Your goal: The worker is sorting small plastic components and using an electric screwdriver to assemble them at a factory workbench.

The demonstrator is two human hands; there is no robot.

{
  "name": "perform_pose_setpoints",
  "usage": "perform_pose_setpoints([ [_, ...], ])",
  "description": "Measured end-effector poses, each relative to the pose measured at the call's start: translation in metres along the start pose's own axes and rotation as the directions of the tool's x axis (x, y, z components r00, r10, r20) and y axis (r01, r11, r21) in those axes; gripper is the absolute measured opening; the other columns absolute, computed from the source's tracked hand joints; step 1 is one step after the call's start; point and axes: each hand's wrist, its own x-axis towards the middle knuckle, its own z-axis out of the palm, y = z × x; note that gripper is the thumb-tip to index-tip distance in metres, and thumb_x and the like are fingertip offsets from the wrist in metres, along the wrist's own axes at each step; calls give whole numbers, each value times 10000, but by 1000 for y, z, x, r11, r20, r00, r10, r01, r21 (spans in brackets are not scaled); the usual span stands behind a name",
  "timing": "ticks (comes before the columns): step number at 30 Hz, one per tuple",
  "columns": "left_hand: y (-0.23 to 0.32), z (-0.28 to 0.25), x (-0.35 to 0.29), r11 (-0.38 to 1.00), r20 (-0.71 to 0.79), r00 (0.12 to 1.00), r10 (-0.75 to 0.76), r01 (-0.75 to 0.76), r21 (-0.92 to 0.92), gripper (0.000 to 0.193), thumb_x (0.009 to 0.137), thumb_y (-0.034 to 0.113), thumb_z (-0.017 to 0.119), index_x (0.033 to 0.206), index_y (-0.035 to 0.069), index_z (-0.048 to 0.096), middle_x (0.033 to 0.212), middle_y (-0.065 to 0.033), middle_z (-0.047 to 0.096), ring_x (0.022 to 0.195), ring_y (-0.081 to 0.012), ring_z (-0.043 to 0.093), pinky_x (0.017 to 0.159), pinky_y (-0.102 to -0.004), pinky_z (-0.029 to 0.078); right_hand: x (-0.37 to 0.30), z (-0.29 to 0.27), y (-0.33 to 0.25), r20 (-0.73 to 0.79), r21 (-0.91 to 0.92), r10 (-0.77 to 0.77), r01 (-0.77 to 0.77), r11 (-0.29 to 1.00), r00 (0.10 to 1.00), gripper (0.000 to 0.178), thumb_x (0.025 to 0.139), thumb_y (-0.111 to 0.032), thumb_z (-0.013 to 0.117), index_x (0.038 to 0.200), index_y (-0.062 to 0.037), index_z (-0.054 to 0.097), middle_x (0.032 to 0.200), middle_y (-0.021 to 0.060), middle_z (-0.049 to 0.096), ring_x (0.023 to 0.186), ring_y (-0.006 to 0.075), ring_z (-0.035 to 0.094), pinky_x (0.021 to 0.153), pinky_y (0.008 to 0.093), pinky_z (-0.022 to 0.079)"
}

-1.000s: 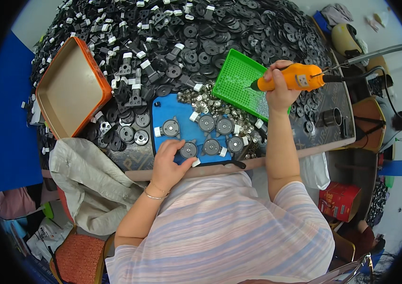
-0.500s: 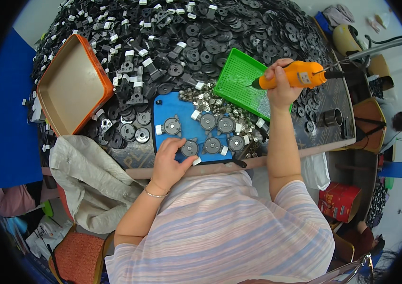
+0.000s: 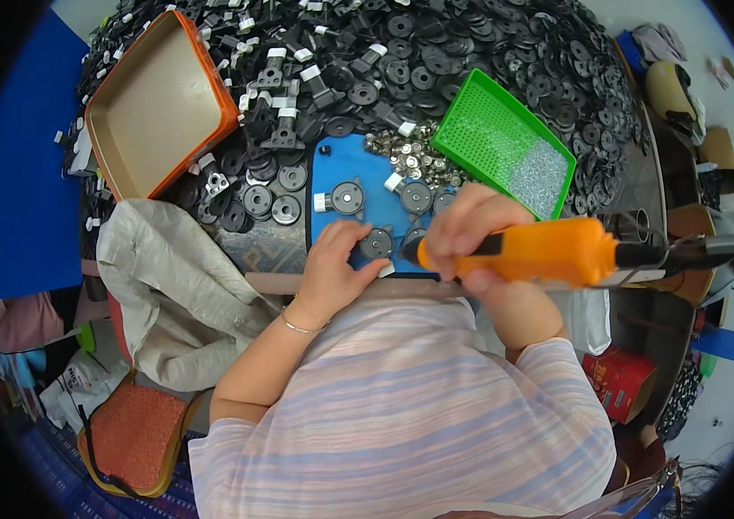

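Note:
My right hand [image 3: 475,233] is wrapped round an orange electric screwdriver [image 3: 557,251]. The tool lies nearly level over the blue mat [image 3: 329,169], its dark nose toward my left hand; the bit's tip is hard to make out. With thumb and fingers, my left hand [image 3: 333,264] holds a round black part [image 3: 376,244] with a white tab at the mat's near edge. Similar round parts, such as one with a white tab [image 3: 347,198] and another [image 3: 416,197], lie on the mat, some partly covered by my right hand.
Beyond the mat is a green perforated tray [image 3: 473,114] with small silvery screws [image 3: 540,177]. Shiny metal pieces [image 3: 410,156] lie beside it. Black discs [image 3: 436,60] are heaped across the back. An orange-rimmed tray [image 3: 227,112] stands left, above a grey cloth [image 3: 155,303].
My right hand has brought the screwdriver from over the green tray back to the near side of the mat, close to my left hand. The whole view has shifted somewhat.

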Motion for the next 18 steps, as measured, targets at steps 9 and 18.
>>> perform_pose_setpoints([
  [9,-4,0,-2,1000,21,1000,21,-21,1,483,608,118,797,1029,1,589,958,-139,588,901,-334,555,766,-382,469,6,13,19,126,-154,16,4,988,992,197,719,-87,723,839,-44,573,811,76,530,664,166,576,579,264,465],
  [18,-4,0,-2,1000,45,999,-13,14,-28,464,611,102,784,1021,-3,595,941,-139,586,888,-333,555,757,-380,470,23,5,26,287,-193,-106,166,967,952,191,652,-63,701,815,-60,602,765,71,597,658,162,589,581,246,468],
])
